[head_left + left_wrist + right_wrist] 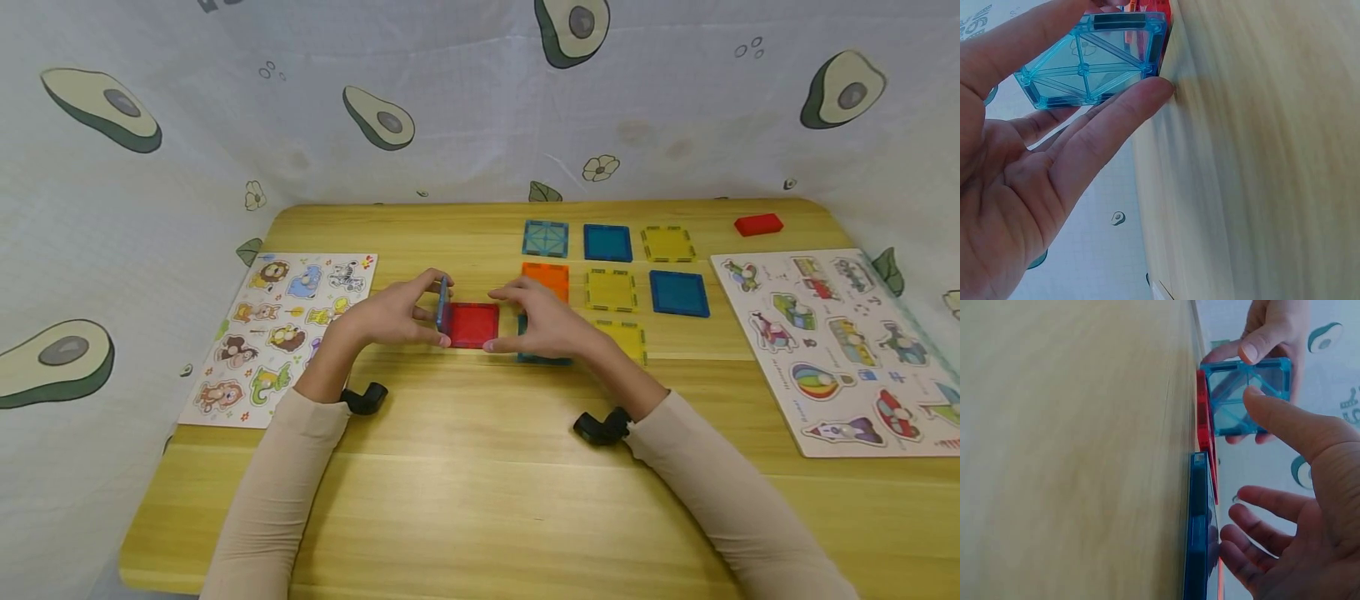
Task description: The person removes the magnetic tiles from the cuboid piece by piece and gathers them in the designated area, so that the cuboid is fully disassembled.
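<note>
A light blue see-through magnetic tile (443,305) stands upright along the left edge of a red magnetic tile (476,326), which lies flat on the table. My left hand (392,315) holds the upright tile by its sides, between thumb and fingers; its crossed ribs show in the left wrist view on the blue tile (1085,67). My right hand (551,323) hovers by the red tile's right side with thumb and fingers spread, nothing gripped. Beneath that hand lies a teal tile (542,361), partly covered, beside the red one.
Right of centre lie more flat tiles: an orange tile (546,279), several yellow tiles (611,290) and blue tiles (678,293). An animal puzzle board (255,342) lies left, a vehicle puzzle board (825,350) right. A red block (758,224) sits at the back right.
</note>
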The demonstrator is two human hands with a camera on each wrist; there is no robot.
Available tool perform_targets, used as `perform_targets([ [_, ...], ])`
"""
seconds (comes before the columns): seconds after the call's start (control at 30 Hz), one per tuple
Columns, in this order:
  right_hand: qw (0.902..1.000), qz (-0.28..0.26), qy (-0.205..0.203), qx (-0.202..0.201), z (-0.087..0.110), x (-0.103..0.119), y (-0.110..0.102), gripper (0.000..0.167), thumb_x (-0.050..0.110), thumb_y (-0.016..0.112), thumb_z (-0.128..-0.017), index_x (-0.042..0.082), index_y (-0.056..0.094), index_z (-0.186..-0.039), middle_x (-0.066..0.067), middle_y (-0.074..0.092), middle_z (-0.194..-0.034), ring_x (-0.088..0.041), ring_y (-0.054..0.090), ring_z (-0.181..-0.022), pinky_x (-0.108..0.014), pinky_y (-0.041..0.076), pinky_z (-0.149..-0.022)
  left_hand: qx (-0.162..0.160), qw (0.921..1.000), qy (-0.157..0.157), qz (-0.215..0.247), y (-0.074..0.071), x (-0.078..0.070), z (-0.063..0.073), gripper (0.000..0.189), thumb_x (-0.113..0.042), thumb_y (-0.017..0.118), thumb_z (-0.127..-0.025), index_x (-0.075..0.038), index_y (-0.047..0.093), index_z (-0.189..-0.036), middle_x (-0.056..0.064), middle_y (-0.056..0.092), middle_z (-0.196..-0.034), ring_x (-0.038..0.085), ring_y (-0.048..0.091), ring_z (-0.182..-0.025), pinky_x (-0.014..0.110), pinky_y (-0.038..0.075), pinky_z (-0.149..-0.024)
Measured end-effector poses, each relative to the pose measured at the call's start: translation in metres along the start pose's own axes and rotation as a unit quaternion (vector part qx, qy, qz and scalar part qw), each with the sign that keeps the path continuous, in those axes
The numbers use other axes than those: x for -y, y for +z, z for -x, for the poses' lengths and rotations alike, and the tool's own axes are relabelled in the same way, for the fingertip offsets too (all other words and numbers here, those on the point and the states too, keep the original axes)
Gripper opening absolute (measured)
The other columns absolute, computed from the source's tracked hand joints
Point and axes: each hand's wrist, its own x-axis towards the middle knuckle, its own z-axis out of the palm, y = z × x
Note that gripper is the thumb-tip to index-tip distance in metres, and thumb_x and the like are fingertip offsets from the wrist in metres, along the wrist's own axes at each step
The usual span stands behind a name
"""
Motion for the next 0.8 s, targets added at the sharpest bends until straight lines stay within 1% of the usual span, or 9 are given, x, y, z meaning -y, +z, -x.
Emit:
perform_targets([
  [0.23,0.9998,0.015,0.007,0.013,-0.009,0.006,0.006,0.087,0.050,0.085,-0.080,0.008,0.053,-0.150,-0.015,0.047,-0.150,-0.034,0.046,-0.134,-0.054,0.044,-0.112,0.005,1.0000,0.004,0.000,0.000,0.002,0.000,0.080,-0.017,0.084,-0.087,-0.012,0.034,-0.149,0.013,0.040,-0.159,0.037,0.064,-0.128,0.046,0.056,-0.101],
  [0.37,0.9994,0.026,0.012,0.018,-0.012,0.008,0.009,0.089,0.052,0.085,-0.079,0.009,0.053,-0.150,-0.014,0.048,-0.149,-0.032,0.045,-0.135,-0.052,0.044,-0.112,0.007,1.0000,0.005,0.001,0.000,0.001,0.000,0.079,-0.016,0.084,-0.088,-0.011,0.033,-0.149,0.014,0.040,-0.160,0.037,0.064,-0.129,0.046,0.056,-0.100],
  [0.57,0.9974,0.070,-0.005,0.016,-0.016,0.013,0.011,0.084,0.047,0.086,-0.077,0.007,0.057,-0.145,-0.013,0.053,-0.143,-0.031,0.047,-0.130,-0.047,0.048,-0.106,0.007,1.0000,0.000,0.000,-0.001,-0.002,0.000,0.081,-0.017,0.084,-0.088,-0.011,0.032,-0.151,0.013,0.038,-0.161,0.037,0.062,-0.131,0.045,0.056,-0.101],
  [0.8,0.9964,0.085,0.005,0.008,-0.016,0.016,0.015,0.080,0.044,0.088,-0.076,0.007,0.061,-0.141,-0.011,0.055,-0.133,-0.026,0.051,-0.117,-0.040,0.053,-0.095,0.009,0.9999,-0.003,0.002,0.000,-0.002,0.001,0.079,-0.015,0.083,-0.088,-0.010,0.033,-0.149,0.014,0.039,-0.159,0.036,0.063,-0.130,0.046,0.056,-0.100],
])
